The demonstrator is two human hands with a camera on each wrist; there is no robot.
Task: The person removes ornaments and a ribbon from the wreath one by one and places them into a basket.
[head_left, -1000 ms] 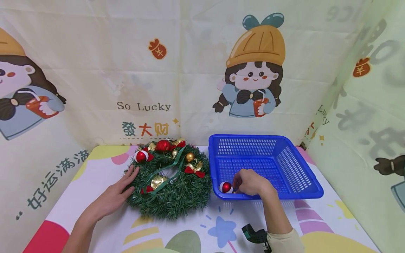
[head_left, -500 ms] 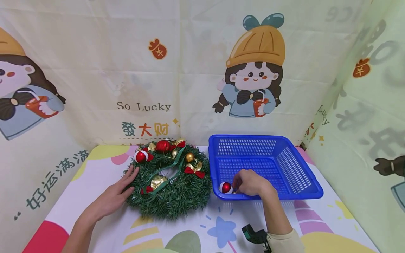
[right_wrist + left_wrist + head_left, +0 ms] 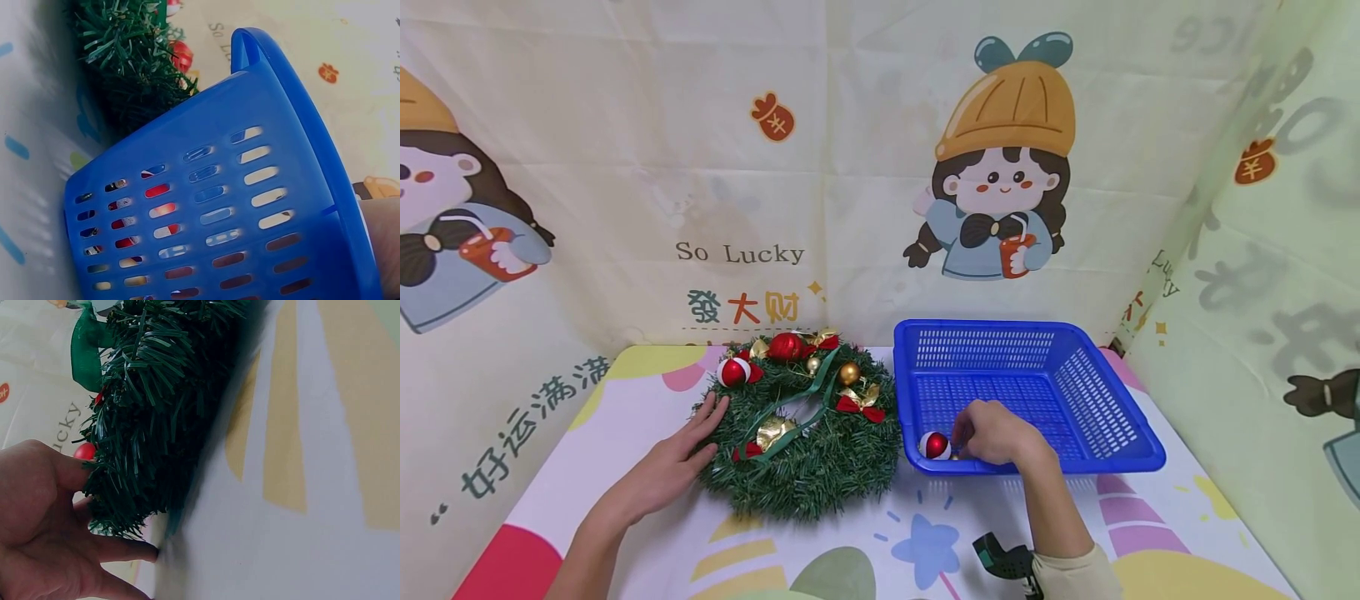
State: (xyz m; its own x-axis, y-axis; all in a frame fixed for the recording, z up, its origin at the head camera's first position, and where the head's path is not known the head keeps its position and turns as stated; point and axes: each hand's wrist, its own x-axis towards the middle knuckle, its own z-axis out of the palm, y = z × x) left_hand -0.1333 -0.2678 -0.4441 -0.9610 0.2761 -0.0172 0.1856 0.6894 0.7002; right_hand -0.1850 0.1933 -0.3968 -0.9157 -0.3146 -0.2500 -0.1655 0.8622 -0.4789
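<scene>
A green Christmas wreath (image 3: 842, 467) lies on the table, trimmed with baubles, red bows and gold pieces. My left hand (image 3: 673, 467) rests at its left edge with fingers spread; the left wrist view shows the thumb and fingers around the needles (image 3: 144, 431). To the wreath's right is a blue plastic basket (image 3: 1150, 454). My right hand (image 3: 996, 433) reaches down into its near left part, beside a red-and-white bauble (image 3: 935, 445). Its fingertips are hidden, and a small gold bit shows next to them; I cannot tell whether they pinch anything.
On the wreath sit a red ball (image 3: 787, 346), a red-and-white bauble (image 3: 734, 372) and a gold ball (image 3: 849, 373). Through the basket's slotted wall (image 3: 294, 206), red, white and gold things show. A printed cloth wall (image 3: 850, 208) stands behind the table.
</scene>
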